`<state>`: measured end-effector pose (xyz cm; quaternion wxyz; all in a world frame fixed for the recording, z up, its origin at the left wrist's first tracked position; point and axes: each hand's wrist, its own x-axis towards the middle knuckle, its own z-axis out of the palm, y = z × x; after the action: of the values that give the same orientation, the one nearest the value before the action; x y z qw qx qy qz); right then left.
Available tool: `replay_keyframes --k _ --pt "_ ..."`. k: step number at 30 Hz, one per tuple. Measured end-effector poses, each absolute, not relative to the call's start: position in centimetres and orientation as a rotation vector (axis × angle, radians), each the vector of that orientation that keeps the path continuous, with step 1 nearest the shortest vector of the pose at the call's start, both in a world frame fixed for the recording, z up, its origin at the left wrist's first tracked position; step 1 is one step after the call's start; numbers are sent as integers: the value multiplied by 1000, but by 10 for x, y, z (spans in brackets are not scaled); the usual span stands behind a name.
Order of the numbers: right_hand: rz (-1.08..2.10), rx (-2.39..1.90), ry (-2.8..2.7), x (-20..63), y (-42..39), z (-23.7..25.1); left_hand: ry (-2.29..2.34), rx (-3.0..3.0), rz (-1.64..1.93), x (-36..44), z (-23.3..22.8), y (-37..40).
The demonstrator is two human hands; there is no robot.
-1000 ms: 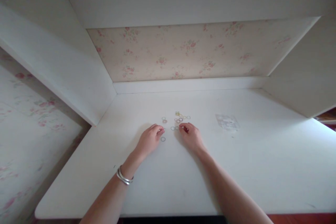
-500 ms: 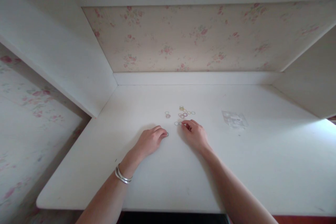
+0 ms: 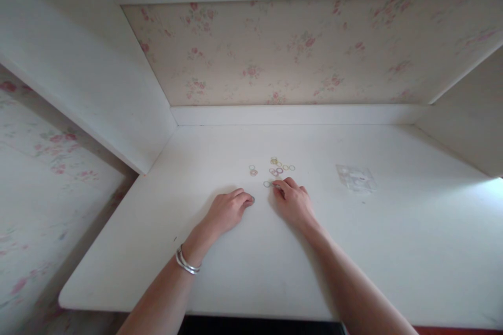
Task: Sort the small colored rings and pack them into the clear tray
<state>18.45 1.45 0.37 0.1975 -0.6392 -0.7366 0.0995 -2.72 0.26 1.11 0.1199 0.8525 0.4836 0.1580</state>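
Observation:
My left hand (image 3: 231, 209) rests on the white tabletop, its thumb and fingers pinched on a small dark ring (image 3: 253, 199) that pokes out at the tips. Across from it, my right hand (image 3: 293, 203) is closed, fingertips down on a small thin ring mostly hidden under them. A pale greenish ring (image 3: 268, 184) lies flat just left of those fingertips. Beyond the hands are pink and purple rings (image 3: 276, 171), yellow rings (image 3: 274, 160) and two pale yellow rings (image 3: 288, 167). Left of these is a little group of pinkish rings (image 3: 253, 172).
A clear plastic bag (image 3: 356, 178) lies on the tabletop (image 3: 408, 251) to the right. White panels (image 3: 145, 94) enclose the desk at the left and right, with a low back ledge (image 3: 298, 114) under floral wallpaper. A small dark speck (image 3: 175, 239) is at the left.
The view has shifted slightly. My right fingertips now cover more of the ring beside the pale greenish one. My left hand keeps its pinch on the dark ring.

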Motion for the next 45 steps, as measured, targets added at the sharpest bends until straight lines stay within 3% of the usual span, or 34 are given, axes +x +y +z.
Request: replay_keyframes --k 10,23,34,45 --pt "255 -1758 -2027 186 14 -1 1643 2370 683 -39 18 8" --pt "238 -1735 -2046 185 12 2 1717 2578 313 -37 11 10" --pt "249 -1785 -2035 183 11 5 2692 2100 270 -62 21 13" --pt "289 -1620 -2105 183 9 1 1919 2374 558 -42 18 10"
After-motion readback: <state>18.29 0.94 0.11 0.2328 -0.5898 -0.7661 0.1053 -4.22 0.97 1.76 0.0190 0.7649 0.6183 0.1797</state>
